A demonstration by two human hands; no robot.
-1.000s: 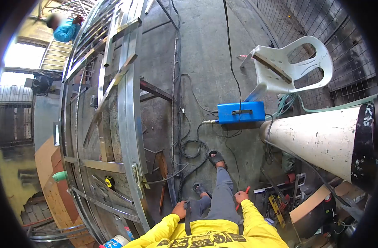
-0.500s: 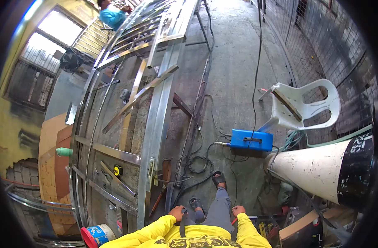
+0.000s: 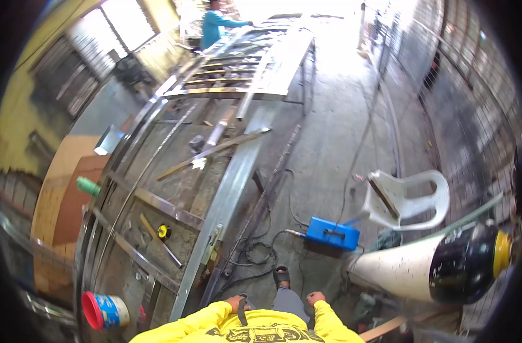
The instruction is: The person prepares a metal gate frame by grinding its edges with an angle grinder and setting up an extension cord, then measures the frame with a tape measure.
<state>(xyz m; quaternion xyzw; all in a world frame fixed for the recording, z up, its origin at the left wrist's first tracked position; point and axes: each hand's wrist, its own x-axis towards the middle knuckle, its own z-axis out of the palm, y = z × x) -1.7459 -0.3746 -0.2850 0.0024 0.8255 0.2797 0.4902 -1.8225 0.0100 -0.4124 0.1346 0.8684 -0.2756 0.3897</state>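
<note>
My left hand [image 3: 236, 303] is in front of my body at the bottom, its fingers curled beside a dark strap-like piece [image 3: 242, 314]. What it grips, if anything, I cannot make out. Lower right of it, my right hand [image 3: 315, 298] hangs by my leg with bent fingers; their inner side is hidden. The thing nearest my left hand is the long metal rail [image 3: 226, 191] of a raised metal frame. Ahead of my right hand, a blue box with a black handle [image 3: 333, 233] rests on the floor, cables running from it.
A white plastic chair [image 3: 422, 200] holds a bar. Near it lies a white-and-black cylinder [image 3: 395, 274]. Cables [image 3: 258, 251] coil on the floor. A yellow tape measure [image 3: 164, 231] and a paint bucket [image 3: 117, 311] are left. A person in blue [image 3: 214, 28] stands beyond the frame.
My view has tilted up and turned, so the frame and blue box appear lower. One foot shows farther forward than the other. The far person now stretches an arm over the frame.
</note>
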